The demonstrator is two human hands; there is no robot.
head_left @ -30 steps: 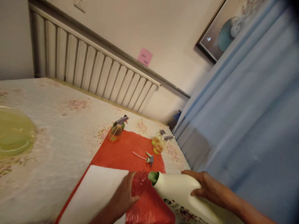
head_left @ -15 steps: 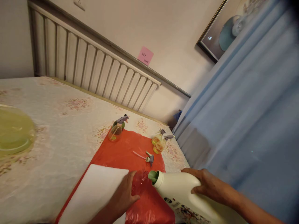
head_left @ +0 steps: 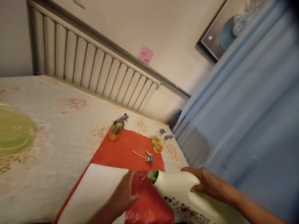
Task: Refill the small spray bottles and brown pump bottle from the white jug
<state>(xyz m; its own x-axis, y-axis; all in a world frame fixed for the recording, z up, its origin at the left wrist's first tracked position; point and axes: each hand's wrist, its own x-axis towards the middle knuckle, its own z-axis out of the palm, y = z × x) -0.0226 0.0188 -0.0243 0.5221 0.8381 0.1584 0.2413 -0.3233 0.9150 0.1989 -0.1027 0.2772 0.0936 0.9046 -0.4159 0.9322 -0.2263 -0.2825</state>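
Observation:
My left hand (head_left: pixel 122 194) grips a small clear bottle (head_left: pixel 139 184) standing open on the red plastic sheet (head_left: pixel 126 152). My right hand (head_left: pixel 205 183) holds a large white detergent jug (head_left: pixel 179 189), tilted so that its green spout (head_left: pixel 153 175) sits right beside the small bottle's mouth. A loose grey spray head with its tube (head_left: pixel 146 157) lies on the red sheet just beyond. A white cloth (head_left: pixel 95 189) lies at my left wrist.
Three filled spray bottles stand on the table: one (head_left: pixel 116 129) at the red sheet's far edge, two (head_left: pixel 160 141) at its right corner. A yellow-green basin (head_left: pixel 12 130) sits far left. A radiator (head_left: pixel 93 68) lines the wall; a blue curtain (head_left: pixel 245 109) hangs on the right.
The view has drifted slightly. Both hands hold nearly the same pose; the jug's spout stays at the small bottle's mouth.

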